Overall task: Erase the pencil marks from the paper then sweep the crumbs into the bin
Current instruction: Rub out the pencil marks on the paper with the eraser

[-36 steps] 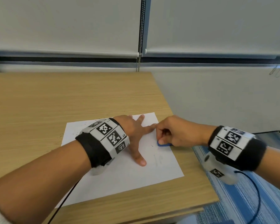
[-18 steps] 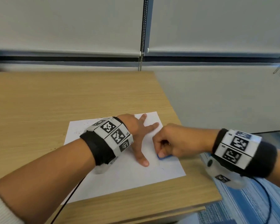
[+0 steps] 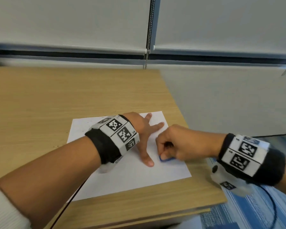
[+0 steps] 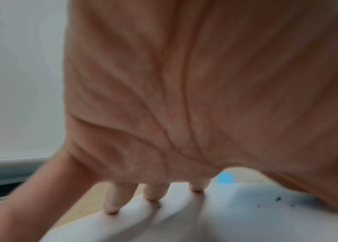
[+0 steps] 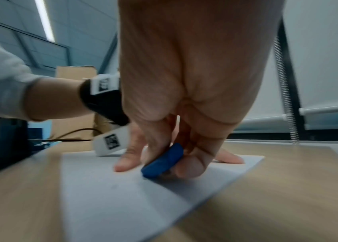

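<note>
A white sheet of paper [image 3: 130, 176] lies near the front right corner of the wooden desk [image 3: 56, 103]. My left hand [image 3: 144, 134] rests flat on the paper with its fingers spread, holding it down; the fingertips [image 4: 153, 194] press on the sheet. My right hand [image 3: 170, 146] pinches a blue eraser [image 3: 166, 159] and presses it on the paper, just right of the left thumb. In the right wrist view the eraser [image 5: 163, 161] sits between thumb and fingers, touching the paper [image 5: 122, 204]. Dark crumbs [image 4: 278, 199] dot the sheet. No pencil marks show clearly.
The desk ends close to the right of the paper, with blue striped carpet [image 3: 254, 212] below. A dark-rimmed bin [image 3: 271, 138] shows partly behind my right wrist. A blind's bead chain [image 3: 148, 38] hangs at the back. A cardboard box [image 5: 74, 75] stands to the left.
My right hand has drawn the eraser across the paper towards me, from near the left fingertips to beside the left thumb. The left hand has stayed flat on the sheet.
</note>
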A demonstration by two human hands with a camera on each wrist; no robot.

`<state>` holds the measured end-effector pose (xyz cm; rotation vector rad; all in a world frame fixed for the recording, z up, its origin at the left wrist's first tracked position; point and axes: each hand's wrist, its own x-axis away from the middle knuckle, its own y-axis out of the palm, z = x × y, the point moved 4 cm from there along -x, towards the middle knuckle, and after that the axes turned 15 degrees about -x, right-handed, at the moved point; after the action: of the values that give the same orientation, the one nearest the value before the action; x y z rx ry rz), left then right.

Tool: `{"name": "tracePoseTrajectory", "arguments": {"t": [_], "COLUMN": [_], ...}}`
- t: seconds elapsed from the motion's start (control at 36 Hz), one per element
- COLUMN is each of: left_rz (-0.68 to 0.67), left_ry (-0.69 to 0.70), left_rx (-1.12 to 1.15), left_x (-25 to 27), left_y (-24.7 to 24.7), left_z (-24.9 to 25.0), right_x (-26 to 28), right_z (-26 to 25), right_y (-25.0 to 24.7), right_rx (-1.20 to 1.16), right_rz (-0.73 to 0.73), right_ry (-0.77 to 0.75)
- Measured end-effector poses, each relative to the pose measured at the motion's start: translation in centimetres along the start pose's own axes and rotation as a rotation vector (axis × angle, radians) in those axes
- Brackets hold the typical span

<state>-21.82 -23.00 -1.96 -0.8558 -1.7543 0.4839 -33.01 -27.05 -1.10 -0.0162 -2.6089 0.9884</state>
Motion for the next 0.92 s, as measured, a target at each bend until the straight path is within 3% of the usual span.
{"name": "tracePoseTrajectory", "arguments": {"t": [0.08,0.25,0.39,0.56,0.72,0.86,0.92], "left_rz": [-0.004,0.006,0.005,0.008,0.025,0.058,0.042], "left_ry": [-0.002,0.012,-0.013,-0.003,-0.002,0.010,0.004], "left_rx": [0.009,0.023,0.007,0.002,0.031,-0.011,-0.009], "left_x": [0.0,-0.1,-0.2,0.0,0.1,0.1,0.0], "left_y": [0.1,0.1,0.2,0.1,0.2,0.2,0.3], "left_z": [0.1,-0.2,-0.1,-0.1,-0.1,-0.2,-0.3], "right_x": [0.2,-0.6,0.6,0.0,1.3,-0.1,0.3], "right_z": [-0.7,0.5,0.0,0.9,0.0,0.2,0.3], "right_y": [1.1,-1.8,0.8,-2.3,0.3,-1.9,-1.4], "right_rx": [0.027,0.043,0.036,0.045,0.026,0.082,0.064], "right_rz": [-0.104,0.097,-0.101,0.107,-0.129,0.109,0.110], "right_ry": [-0.006,0.013,0.030,0.051,0.092,0.060,0.068]}}
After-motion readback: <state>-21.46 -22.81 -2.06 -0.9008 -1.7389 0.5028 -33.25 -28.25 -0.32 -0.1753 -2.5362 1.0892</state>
